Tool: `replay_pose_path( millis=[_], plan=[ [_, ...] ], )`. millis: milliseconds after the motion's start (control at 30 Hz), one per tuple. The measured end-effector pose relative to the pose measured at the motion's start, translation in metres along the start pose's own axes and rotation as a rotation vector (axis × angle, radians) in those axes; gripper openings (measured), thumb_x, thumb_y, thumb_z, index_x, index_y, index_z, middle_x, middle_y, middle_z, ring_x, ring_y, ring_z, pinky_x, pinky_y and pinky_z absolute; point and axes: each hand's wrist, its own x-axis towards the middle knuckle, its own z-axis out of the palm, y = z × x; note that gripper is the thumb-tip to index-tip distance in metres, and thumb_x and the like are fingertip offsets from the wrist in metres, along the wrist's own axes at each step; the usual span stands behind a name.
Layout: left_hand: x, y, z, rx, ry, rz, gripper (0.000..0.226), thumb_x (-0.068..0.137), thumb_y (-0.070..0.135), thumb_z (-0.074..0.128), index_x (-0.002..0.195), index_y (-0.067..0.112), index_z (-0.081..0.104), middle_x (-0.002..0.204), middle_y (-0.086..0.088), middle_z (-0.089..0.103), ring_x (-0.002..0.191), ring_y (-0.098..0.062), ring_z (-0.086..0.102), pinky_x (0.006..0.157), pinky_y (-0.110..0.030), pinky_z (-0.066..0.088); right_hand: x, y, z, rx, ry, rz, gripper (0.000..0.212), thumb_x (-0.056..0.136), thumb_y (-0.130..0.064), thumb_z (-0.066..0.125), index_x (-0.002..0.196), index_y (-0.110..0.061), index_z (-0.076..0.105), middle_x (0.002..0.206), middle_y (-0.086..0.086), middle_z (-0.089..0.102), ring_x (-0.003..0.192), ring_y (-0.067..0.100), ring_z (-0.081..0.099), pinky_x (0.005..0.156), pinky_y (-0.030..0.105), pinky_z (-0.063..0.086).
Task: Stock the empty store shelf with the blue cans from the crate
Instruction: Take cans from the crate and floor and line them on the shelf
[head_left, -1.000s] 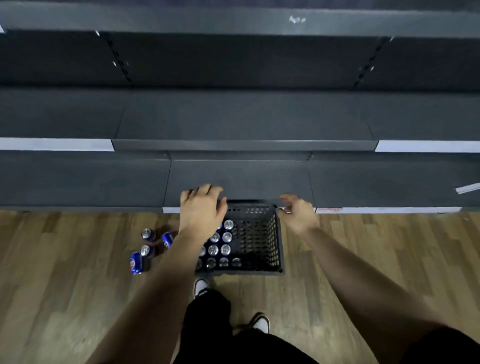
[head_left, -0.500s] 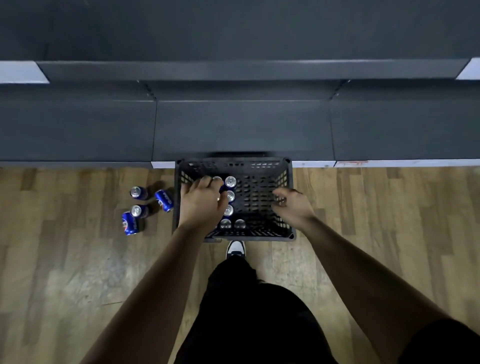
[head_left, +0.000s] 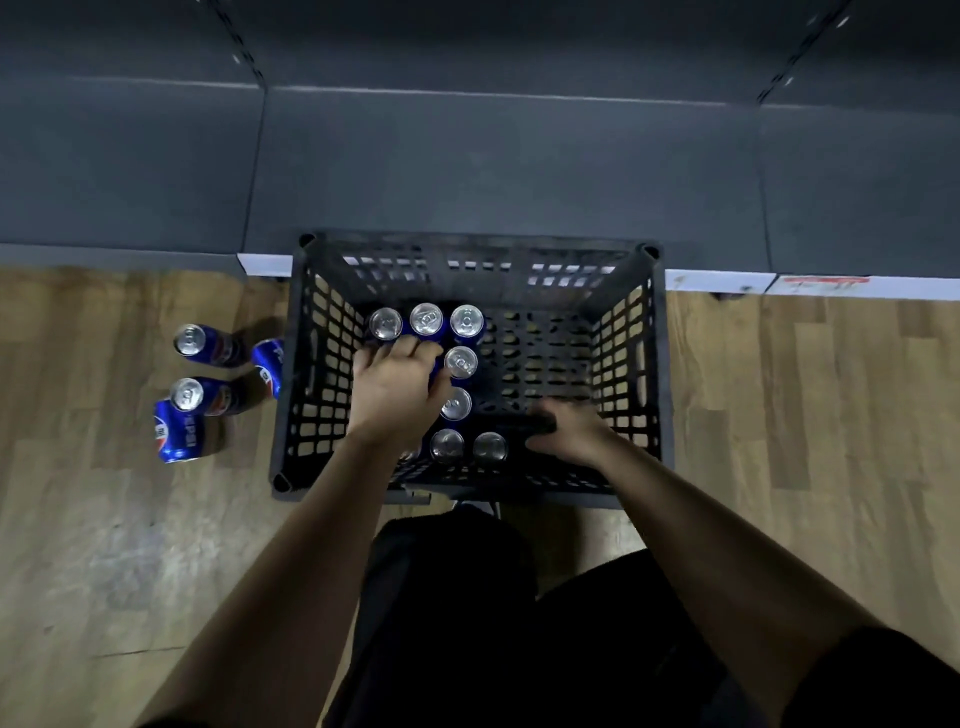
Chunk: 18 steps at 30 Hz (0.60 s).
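- Head view: the black crate (head_left: 284, 364) stands on the wooden floor (head_left: 805, 415), its far side at the front edge of the dark shelf (head_left: 493, 171).
- Blue cans (head_left: 466, 320) stand upright in the crate's left half.
- Left hand (head_left: 397, 387) lies over them, fingers curled down; I cannot tell if it grips one.
- Right hand (head_left: 574, 434) is curled in shadow near the crate's near wall; I cannot tell if it holds anything.
- Four loose cans (head_left: 187, 395) lie just left of the crate.

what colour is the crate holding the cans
The crate is black, its walls pierced with slots; seen best in the head view.
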Motion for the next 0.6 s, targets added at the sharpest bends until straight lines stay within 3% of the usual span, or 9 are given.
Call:
replay_pose_path(
  millis=[133,300,467,600],
  plan=[
    [0.01,-0.011,0.047,-0.014,0.031,-0.006,0.055,0.083,0.047,0.028,0.106,0.015,0.066,0.099,-0.009,0.063,0.089,-0.032,0.06,0.089,-0.044,0.037,0.047,0.016,0.025,-0.061,-0.044,-0.019,0.058,0.085,-0.028,0.072,0.138,-0.017,0.051,0.14,0.011,0.052,0.125,0.025,0.051,0.089,0.024,0.039],
    [0.018,-0.021,0.077,0.003,0.018,-0.021,0.054,0.082,0.046,0.027,0.106,0.016,0.065,0.101,-0.008,0.063,0.092,-0.032,0.059,0.092,-0.043,0.035,0.081,0.024,0.042,-0.117,-0.127,-0.049,0.062,0.082,-0.024,0.076,0.138,-0.014,0.05,0.141,0.011,0.051,0.127,0.025,0.05,0.096,0.025,0.039],
    [0.024,-0.022,0.088,-0.022,0.04,-0.04,0.043,0.085,0.042,0.037,0.107,0.017,0.063,0.103,-0.008,0.063,0.094,-0.03,0.058,0.093,-0.045,0.035,0.099,0.032,0.055,-0.05,-0.206,-0.076,0.061,0.077,-0.011,0.08,0.132,-0.016,0.055,0.128,0.009,0.058,0.123,0.025,0.054,0.101,0.029,0.041],
    [0.029,-0.024,0.094,-0.033,0.046,-0.052,0.042,0.086,0.043,0.038,0.109,0.018,0.063,0.105,-0.007,0.062,0.095,-0.03,0.058,0.094,-0.044,0.034,0.105,0.032,0.065,-0.006,-0.241,-0.175,0.064,0.08,0.001,0.074,0.138,-0.006,0.048,0.138,0.011,0.053,0.128,0.022,0.049,0.098,0.016,0.035]
  ],
)
